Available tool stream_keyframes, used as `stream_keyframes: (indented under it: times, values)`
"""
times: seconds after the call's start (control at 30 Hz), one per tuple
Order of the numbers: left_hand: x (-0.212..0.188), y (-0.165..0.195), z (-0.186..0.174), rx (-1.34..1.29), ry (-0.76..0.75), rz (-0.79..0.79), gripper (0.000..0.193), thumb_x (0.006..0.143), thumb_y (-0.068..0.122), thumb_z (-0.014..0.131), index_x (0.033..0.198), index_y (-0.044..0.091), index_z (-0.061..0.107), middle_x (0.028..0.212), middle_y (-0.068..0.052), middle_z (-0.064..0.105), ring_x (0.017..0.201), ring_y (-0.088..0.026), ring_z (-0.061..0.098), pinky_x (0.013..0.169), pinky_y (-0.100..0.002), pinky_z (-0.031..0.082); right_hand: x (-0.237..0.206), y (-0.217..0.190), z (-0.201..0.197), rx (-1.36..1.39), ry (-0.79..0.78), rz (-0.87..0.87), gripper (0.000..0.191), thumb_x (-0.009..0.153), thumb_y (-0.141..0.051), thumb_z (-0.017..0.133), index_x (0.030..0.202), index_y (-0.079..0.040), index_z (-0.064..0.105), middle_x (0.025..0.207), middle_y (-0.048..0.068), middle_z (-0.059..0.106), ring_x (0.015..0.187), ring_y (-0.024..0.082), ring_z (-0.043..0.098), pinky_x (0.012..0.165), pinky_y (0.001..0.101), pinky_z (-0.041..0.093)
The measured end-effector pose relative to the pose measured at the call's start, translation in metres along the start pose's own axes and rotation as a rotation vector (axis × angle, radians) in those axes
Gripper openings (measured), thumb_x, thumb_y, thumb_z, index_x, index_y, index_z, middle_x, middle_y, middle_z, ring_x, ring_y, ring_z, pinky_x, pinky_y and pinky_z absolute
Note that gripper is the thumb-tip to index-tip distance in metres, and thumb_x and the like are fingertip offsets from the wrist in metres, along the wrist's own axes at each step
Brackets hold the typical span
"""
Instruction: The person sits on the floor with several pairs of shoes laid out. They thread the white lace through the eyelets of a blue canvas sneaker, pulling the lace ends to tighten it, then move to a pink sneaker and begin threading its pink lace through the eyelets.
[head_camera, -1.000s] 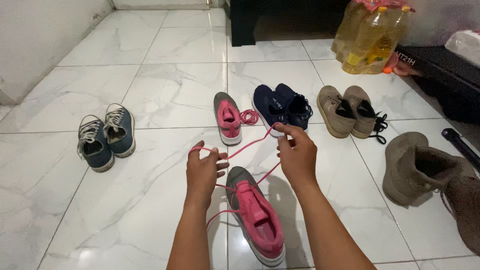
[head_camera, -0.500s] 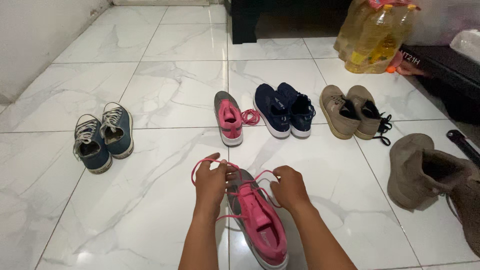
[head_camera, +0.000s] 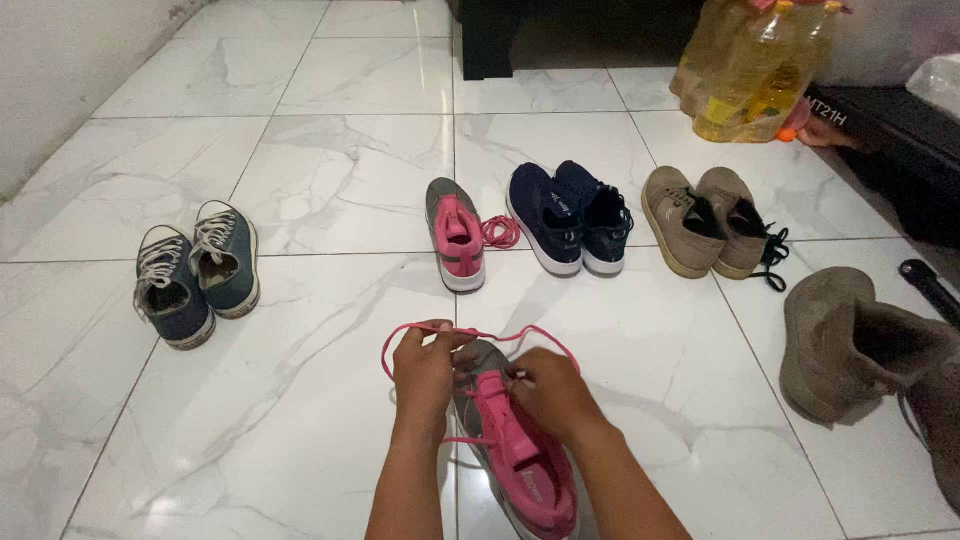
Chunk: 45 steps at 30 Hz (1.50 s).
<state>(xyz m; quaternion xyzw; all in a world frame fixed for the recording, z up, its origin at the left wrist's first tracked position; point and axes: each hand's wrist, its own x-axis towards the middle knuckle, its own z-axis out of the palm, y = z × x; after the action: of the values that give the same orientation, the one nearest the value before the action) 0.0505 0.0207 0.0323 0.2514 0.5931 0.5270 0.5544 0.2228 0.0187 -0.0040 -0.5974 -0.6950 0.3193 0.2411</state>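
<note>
Right hand (head_camera: 550, 392) hides pink lace (head_camera: 480, 334) ends w/ left hand (head_camera: 425, 375).

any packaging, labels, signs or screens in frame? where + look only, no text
Pack of oil bottles: top right on the floor, clear plastic, yellow liquid, yellow labels, wrapped together.
Dark box: right edge beside the bottles, black, small pale print on its side.
Clear plastic bag: far right on top of the dark box, whitish.
No signs or screens.
</note>
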Motion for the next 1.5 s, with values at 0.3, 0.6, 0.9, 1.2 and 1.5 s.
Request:
stream_keyframes:
  times: [0.3,0.6,0.9,1.2,1.5]
  values:
    - [0.005,-0.015,-0.008,-0.004,-0.007,0.037,0.027,0.091,0.011,0.065,0.115,0.002,0.058,0.097,-0.014,0.076,0.079,-0.020,0.072,0.061,-0.032,0.055,0.001,0.004,-0.005,-0.050,-0.069,0.183,0.020,0.085,-0.017,0.074,0.102,-0.007,0.078,0.093,0.014,0.078,0.085,0.028,0.075,0.081,0.0377,0.058]
    - [0.009,-0.054,-0.008,0.092,-0.074,-0.006,0.036,0.090,0.005,0.063,0.123,0.000,0.049,0.102,-0.019,0.074,0.083,-0.020,0.071,0.070,-0.031,0.057,0.003,0.015,0.001,-0.057,-0.020,0.167,0.019,0.088,-0.017,0.067,0.098,-0.004,0.078,0.097,0.015,0.077,0.091,0.030,0.073,0.083,0.0393,0.056]
    - [0.005,-0.047,-0.009,0.110,-0.050,-0.083,0.038,0.096,0.004,0.047,0.133,0.008,0.042,0.115,-0.017,0.071,0.095,-0.022,0.075,0.071,-0.033,0.055,0.003,0.019,-0.002,-0.061,-0.077,0.171,0.033,0.097,-0.029,0.060,0.096,0.001,0.073,0.091,0.015,0.075,0.083,0.028,0.071,0.079,0.0402,0.055]
    - [0.007,-0.051,-0.019,0.547,-0.045,0.104,0.044,0.087,0.000,0.055,0.130,0.011,0.058,0.110,-0.015,0.073,0.093,-0.023,0.075,0.076,-0.036,0.060,0.003,0.013,-0.007,0.296,-0.118,0.503,0.048,0.101,-0.041,0.055,0.094,0.003,0.073,0.087,0.015,0.077,0.074,0.021,0.076,0.070,0.0352,0.063]
    - [-0.009,-0.029,-0.026,0.879,-0.114,0.007,0.028,0.089,0.017,0.068,0.115,0.007,0.072,0.092,-0.014,0.078,0.085,-0.029,0.080,0.077,-0.039,0.060,-0.005,0.011,-0.008,0.104,-0.066,0.319,0.033,0.091,-0.036,0.069,0.105,-0.006,0.072,0.088,0.013,0.078,0.076,0.022,0.076,0.073,0.0356,0.061]
